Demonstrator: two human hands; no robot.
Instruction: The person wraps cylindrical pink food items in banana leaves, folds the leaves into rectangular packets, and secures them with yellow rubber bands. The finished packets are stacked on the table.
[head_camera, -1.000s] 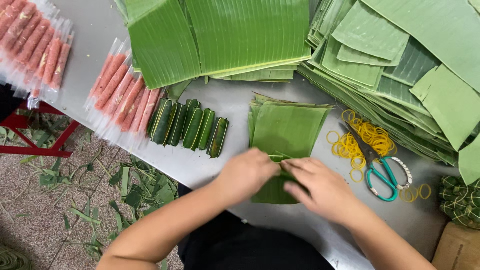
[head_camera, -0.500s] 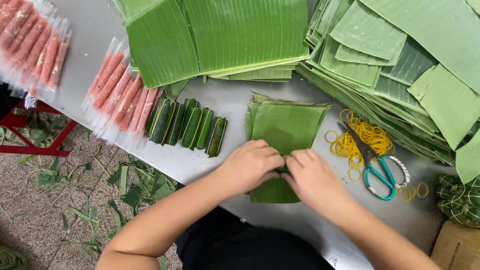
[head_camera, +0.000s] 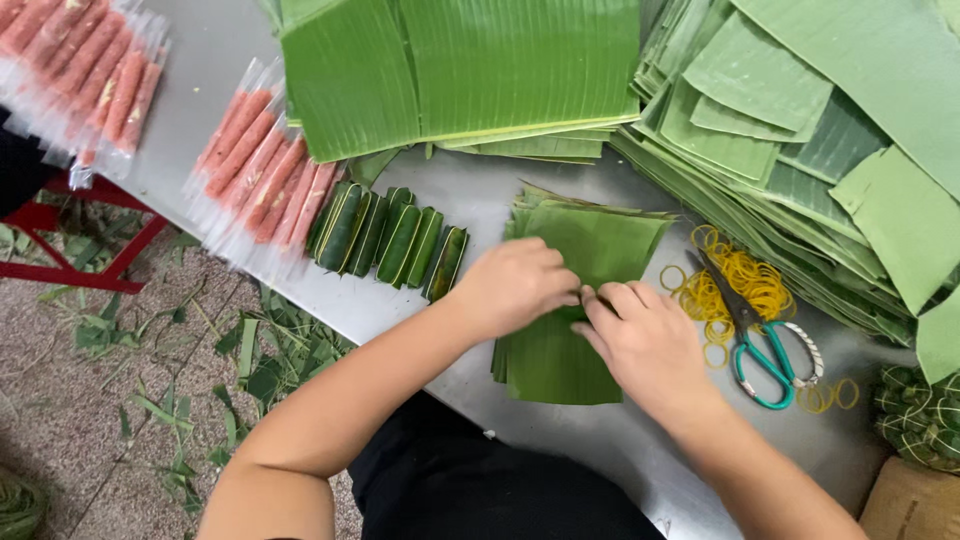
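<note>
Both hands working on a small stack of cut banana leaves at the table edge.

The leaf stack (head_camera: 585, 300) lies on the metal table (head_camera: 480, 200); left hand (head_camera: 515, 285) and right hand (head_camera: 645, 340) pinch something hidden on it, with wrapped rolls (head_camera: 385, 235) left and scissors (head_camera: 765, 345) right.

- Bare metal table (head_camera: 470, 205) opens just past my left hand (head_camera: 515, 285), between wrapped rolls (head_camera: 385, 235) and leaf squares (head_camera: 580, 300).
- Rubber bands (head_camera: 735, 285) and scissors (head_camera: 765, 345) crowd my right hand (head_camera: 650, 345).
</note>
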